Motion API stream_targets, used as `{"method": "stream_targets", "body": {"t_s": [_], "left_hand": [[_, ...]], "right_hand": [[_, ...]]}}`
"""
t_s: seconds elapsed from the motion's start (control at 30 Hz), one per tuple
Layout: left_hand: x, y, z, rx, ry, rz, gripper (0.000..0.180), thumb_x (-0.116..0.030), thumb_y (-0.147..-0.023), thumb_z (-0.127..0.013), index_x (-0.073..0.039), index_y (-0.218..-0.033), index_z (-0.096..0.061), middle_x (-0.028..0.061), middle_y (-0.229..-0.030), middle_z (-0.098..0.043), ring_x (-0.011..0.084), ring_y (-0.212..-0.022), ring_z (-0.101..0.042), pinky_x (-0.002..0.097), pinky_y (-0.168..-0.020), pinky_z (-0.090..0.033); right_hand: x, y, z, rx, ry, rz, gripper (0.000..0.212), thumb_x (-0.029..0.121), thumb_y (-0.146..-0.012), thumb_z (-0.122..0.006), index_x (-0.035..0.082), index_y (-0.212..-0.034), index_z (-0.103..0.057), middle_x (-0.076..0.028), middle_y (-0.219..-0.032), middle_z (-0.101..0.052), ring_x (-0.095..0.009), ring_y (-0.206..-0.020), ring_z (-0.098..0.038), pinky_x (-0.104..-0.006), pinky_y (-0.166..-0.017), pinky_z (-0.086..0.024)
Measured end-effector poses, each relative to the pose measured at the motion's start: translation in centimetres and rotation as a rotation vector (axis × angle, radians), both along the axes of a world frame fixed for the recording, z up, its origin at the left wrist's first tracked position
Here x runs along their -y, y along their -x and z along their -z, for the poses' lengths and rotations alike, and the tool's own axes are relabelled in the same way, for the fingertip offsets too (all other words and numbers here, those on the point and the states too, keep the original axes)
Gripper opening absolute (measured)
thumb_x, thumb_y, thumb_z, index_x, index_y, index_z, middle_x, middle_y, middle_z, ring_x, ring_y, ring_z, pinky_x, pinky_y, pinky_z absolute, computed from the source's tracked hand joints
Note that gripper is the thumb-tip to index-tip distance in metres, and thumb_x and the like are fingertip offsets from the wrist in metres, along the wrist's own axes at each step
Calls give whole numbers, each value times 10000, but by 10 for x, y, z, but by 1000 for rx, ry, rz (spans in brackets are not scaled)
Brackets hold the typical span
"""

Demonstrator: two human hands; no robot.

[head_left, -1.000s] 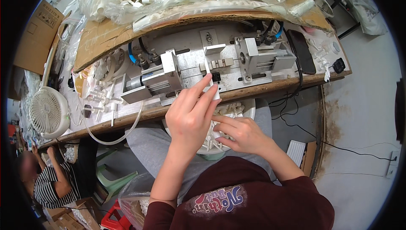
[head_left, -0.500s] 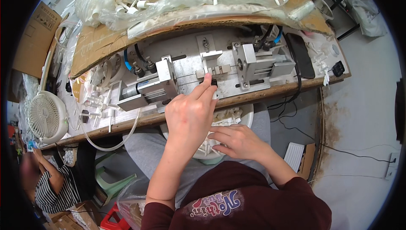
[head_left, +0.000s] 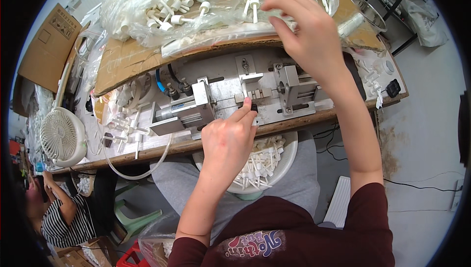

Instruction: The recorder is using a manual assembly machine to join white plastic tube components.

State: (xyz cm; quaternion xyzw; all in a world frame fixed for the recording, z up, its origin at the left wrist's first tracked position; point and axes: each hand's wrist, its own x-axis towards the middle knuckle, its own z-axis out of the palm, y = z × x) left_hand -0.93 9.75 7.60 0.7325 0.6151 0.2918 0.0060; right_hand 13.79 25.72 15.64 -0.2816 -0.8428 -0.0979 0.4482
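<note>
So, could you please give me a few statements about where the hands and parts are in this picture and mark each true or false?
1. The left hand touches the metal fixture with its fingertips. True.
2. The right hand rests in the bowl on the lap. False: it is raised at the clear bag of white plastic parts on the cardboard sheet.
3. The white bowl on the lap holds white plastic parts. True.
4. The small white fan stands at the bench's right end. False: it is at the left end.
</note>
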Motion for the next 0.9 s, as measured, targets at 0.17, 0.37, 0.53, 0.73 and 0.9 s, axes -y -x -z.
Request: {"method": "stream_targets", "body": {"t_s": [0.17,0.37,0.53,0.73,0.9], "left_hand": [[-2,-1,4,26,-21,6,229,-138,-734,-794,-87,-954,-757,32,-1108,-738,224,-718,-717,312,-639,-555],[12,6,10,179,-61,87,235,-162,-773,-804,-65,-978,-743,56,-1123,-736,147,-615,-692,267,-557,-535],[56,8,24,313,89,290,255,-197,-793,-802,-80,-1011,-739,55,-1121,-733,180,-638,-692,286,-583,-552],[82,11,48,169,246,268,351,-236,-790,-811,-96,-1101,-725,51,-1148,-721,195,-713,-711,289,-634,-577],[68,10,26,499,-5,135,487,-114,-745,-849,-47,-1200,-687,125,-1181,-700,197,-861,-717,301,-702,-593]], "right_hand": [[-61,25,-1,368,-57,50,358,-61,-796,-582,109,-1092,-692,-45,-1159,-683,-248,-1126,-588,-395,-863,-548],[-61,47,-16,647,235,227,226,0,-819,-609,67,-1027,-664,-83,-1077,-676,-301,-1041,-625,-412,-851,-538],[-70,17,-1,444,177,122,126,96,-894,-607,51,-1006,-644,-102,-986,-675,-327,-932,-657,-417,-794,-537],[-21,-19,1,9,96,86,111,142,-928,-638,54,-988,-673,-62,-886,-686,-229,-767,-670,-355,-658,-531],[69,-31,9,-507,1144,-459,169,189,-961,-636,31,-1013,-661,-40,-888,-703,-31,-658,-578,-165,-554,-443]]}}
